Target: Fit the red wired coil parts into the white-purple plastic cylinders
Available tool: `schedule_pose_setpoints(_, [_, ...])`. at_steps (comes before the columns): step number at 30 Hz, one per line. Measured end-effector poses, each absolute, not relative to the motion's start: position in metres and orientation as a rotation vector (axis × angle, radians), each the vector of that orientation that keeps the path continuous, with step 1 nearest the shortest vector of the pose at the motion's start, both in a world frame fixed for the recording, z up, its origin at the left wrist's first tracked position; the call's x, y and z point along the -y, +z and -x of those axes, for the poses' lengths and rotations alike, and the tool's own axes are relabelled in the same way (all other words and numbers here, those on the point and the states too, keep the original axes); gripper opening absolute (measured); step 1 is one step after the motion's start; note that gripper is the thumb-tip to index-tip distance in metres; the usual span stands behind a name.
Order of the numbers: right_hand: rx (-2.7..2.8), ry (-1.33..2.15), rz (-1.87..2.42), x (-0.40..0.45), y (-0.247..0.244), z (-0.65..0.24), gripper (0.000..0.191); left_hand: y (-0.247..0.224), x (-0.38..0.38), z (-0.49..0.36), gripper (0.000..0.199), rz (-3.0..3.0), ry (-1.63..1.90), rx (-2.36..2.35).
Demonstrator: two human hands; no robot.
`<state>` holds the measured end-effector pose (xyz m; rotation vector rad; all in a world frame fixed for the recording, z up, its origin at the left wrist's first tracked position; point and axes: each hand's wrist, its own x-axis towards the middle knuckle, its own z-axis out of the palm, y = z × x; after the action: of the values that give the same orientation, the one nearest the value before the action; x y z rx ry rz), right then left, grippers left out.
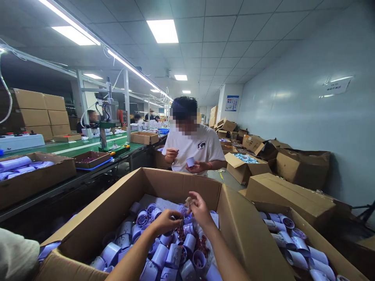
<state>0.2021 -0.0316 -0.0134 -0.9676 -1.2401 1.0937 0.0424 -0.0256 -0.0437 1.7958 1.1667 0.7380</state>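
Note:
My left hand (166, 221) reaches over a large open cardboard box (99, 208) with its fingers curled together. Whatever lies between those fingers, if anything, is hidden. Close beside it and slightly higher, my right hand (201, 210) has its thumb and fingers drawn into a pinch. A small pale bit shows at its fingertips, too small to name. Below both hands the box holds many white plastic cups (160, 255), lying at all angles, some showing a slotted end. Small dark red parts (202, 245) lie in clusters among the cups under my hands.
Across the box a person (193, 146) holds a white cup and a small dark piece. On the right another box (328, 234) contains white cups. To the left run a green workbench (79, 145), a press machine (108, 113) and a tray of red parts (91, 159).

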Motion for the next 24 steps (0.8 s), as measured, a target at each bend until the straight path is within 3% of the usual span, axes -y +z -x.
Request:
schedule_pose_setpoints(5, [1.25,0.537,1.201,0.022,-0.023,-0.212,0.03,-0.035,0.026,-0.044,0.041,-1.607,0.815,-1.109])
schedule_pose_setpoints(8, [1.519,0.578,1.112,0.029,-0.024,-0.209,0.024,-0.027,0.028,-0.043,0.046,-1.463,0.857,-0.984])
schedule_pose_setpoints(12, [1.852,0.67,0.982,0.043,-0.021,-0.199,0.03,-0.023,0.033,-0.04,0.046,-1.272,0.86,-0.874])
schedule_pose_setpoints(24, [1.949,0.533,1.053,0.05,-0.02,-0.189,0.025,-0.017,0.047,-0.038,0.053,-1.254,0.768,-0.891])
